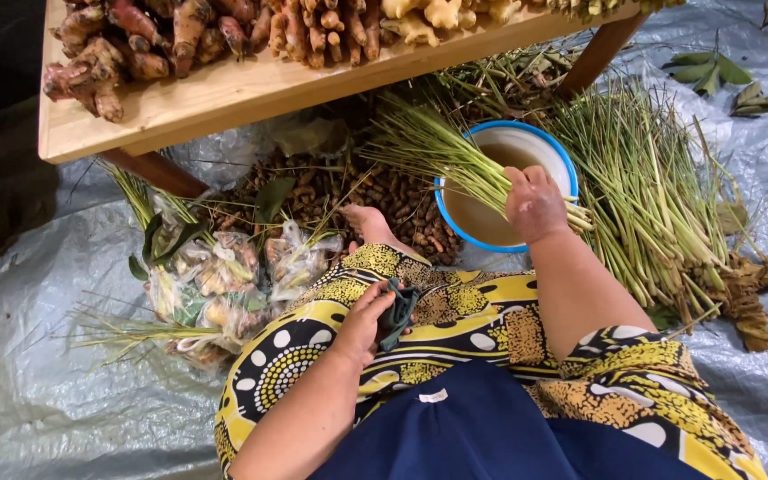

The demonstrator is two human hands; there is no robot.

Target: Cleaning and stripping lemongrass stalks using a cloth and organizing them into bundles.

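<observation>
My right hand (535,204) grips a bundle of green lemongrass stalks (428,147) and holds it over a blue-rimmed white bowl (558,153) of brownish water. The stalk bases lie under my fingers and the leafy ends fan out to the upper left. My left hand (362,320) rests on my lap, closed on a small dark green cloth (397,311), on top of the yellow and black patterned wrap. A bare foot (368,222) pokes out in front of my knee.
A low wooden table (215,98) carries ginger and galangal roots (144,40). A big pile of lemongrass (646,191) lies on the right. Clear bags of herbs (220,280) sit at left, small brown roots (331,191) under the table, all on a grey tarp (46,356).
</observation>
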